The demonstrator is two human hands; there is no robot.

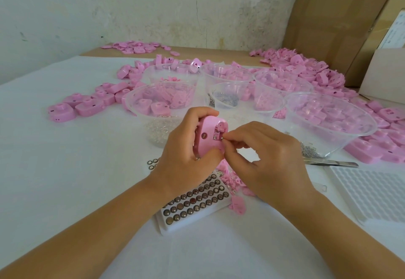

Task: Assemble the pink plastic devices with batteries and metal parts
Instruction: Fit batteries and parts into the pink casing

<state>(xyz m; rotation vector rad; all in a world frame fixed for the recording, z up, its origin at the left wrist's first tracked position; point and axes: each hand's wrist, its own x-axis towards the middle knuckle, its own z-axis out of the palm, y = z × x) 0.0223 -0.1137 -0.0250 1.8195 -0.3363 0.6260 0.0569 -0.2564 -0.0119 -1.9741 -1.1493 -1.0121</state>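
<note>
battery tray (192, 204) before hands | bowls (328, 121) behind | tweezers (331, 163) right

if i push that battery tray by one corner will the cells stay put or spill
The tray looks like thin white plastic, so probably light and a bit bendy if lifted by a corner. The batteries sit in separate pockets, so a flat push likely keeps them seated; tilting might spill them. Low and wide, it should slide, not tip.

The held device shell (208, 140) is pale pink, its small metal part (221, 139) silver. Heaped shells (87, 105) are the same pink; the bowls (359, 134) are clear. Button cells (197, 197) are dull silver and brownish in a white tray (167, 228). The desk (65, 169) is white, the cardboard (324, 20) brown, the tweezers (333, 163) silver.
</note>
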